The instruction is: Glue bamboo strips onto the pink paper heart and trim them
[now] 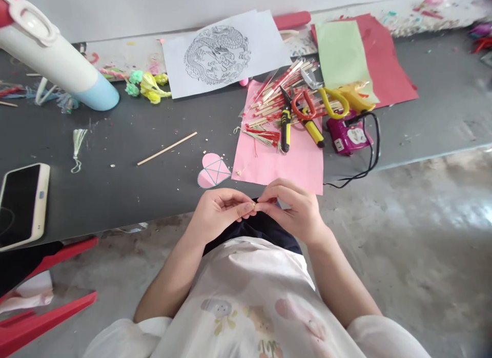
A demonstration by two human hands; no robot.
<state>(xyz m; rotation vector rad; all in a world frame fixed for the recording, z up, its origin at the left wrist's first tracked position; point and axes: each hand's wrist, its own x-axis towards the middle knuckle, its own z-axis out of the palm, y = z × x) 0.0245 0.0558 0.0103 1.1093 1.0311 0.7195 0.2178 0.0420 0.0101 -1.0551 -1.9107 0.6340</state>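
My left hand point(226, 212) and my right hand point(290, 206) meet over my lap, just off the table's front edge. Both are closed in a pinch around one tiny pale yellowish piece point(254, 206) between the fingertips. Its shape is too small to make out. Behind my left hand, a pink heart-shaped paper point(215, 171) with dark lines lies on the grey table point(154, 189). Pink paper point(277, 168) lies beyond my right hand, with a small pale bit on its left corner. A thin wooden stick point(167, 148) rests left of the heart.
Pliers point(286, 127), scissors point(333, 102) and wrapped sticks point(269, 104) pile up on the pink paper. Right of them sits a purple device point(349, 136) with a black cord. A phone point(23, 204), tassel point(78, 148) and bottle point(65, 60) are at left; a dragon print point(219, 55) lies behind.
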